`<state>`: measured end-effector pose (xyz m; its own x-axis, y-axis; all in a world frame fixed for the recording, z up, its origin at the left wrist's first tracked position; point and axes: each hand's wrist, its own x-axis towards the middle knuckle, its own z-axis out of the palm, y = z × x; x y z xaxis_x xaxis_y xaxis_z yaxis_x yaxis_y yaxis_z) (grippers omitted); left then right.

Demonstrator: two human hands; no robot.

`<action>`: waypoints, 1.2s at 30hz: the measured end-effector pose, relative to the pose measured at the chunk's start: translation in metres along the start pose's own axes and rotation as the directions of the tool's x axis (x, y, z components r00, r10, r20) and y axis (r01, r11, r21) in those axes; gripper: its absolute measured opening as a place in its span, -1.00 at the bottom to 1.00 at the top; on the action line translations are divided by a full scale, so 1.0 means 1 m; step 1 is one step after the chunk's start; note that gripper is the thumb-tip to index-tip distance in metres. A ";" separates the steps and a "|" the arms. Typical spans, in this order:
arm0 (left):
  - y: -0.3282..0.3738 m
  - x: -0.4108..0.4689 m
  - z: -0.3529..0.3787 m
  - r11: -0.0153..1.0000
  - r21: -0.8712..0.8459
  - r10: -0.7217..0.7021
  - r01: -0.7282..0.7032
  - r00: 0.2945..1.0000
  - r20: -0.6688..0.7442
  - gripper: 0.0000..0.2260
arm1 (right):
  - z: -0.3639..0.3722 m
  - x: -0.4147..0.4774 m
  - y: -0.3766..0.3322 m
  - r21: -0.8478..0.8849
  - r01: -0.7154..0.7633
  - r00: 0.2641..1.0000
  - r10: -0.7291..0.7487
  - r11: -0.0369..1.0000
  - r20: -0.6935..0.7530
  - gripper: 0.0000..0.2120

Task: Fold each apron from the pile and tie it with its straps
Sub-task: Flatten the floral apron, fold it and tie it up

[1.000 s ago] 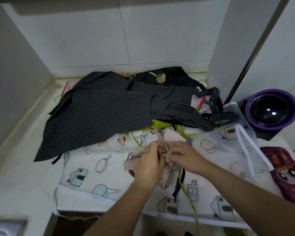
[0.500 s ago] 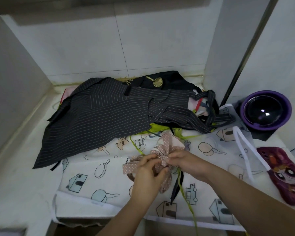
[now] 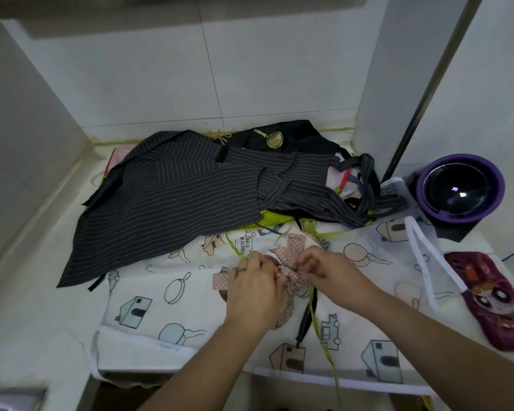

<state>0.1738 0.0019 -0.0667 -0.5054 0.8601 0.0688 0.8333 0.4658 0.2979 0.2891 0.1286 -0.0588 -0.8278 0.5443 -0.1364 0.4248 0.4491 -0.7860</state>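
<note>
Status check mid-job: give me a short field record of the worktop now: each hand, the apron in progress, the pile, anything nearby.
Apron in progress: pink dotted apron, bunched small, lying on the white printed apron
Left hand: pinches the bundle's fabric
Right hand: pinches the same bundle from the other side
Knot: hidden by fingers, cannot tell if finished
Pile behind: dark striped apron, unfolded, over a black apron
Nearby: purple bowl at right; thin green strap trailing over the front edge
</note>
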 end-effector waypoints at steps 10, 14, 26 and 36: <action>-0.007 0.001 -0.014 0.952 0.268 0.061 -0.147 0.950 0.306 -0.63 | -0.013 0.005 0.024 -0.635 0.291 0.936 -0.351 0.715 0.033 -0.70; -0.018 -0.007 -0.013 0.956 0.235 0.091 -0.178 0.936 0.341 -0.47 | -0.016 0.006 0.045 -0.669 0.303 0.917 -0.398 0.679 0.012 -0.60; -0.090 -0.004 -0.004 0.973 -0.183 -0.079 0.138 0.951 0.298 -0.44 | -0.017 0.005 0.007 -0.514 0.295 0.868 -0.451 0.806 -0.208 -0.63; -0.080 0.006 -0.015 0.661 -0.638 -0.253 0.395 0.918 0.306 -0.76 | 0.035 0.053 -0.051 -0.708 0.281 0.959 -0.167 0.648 0.229 -0.48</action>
<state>0.1006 -0.0335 -0.0758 -0.6064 0.7350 -0.3033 0.2084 0.5150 0.8315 0.2108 0.1097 -0.0469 -0.9486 0.2850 -0.1375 0.3017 0.9457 -0.1212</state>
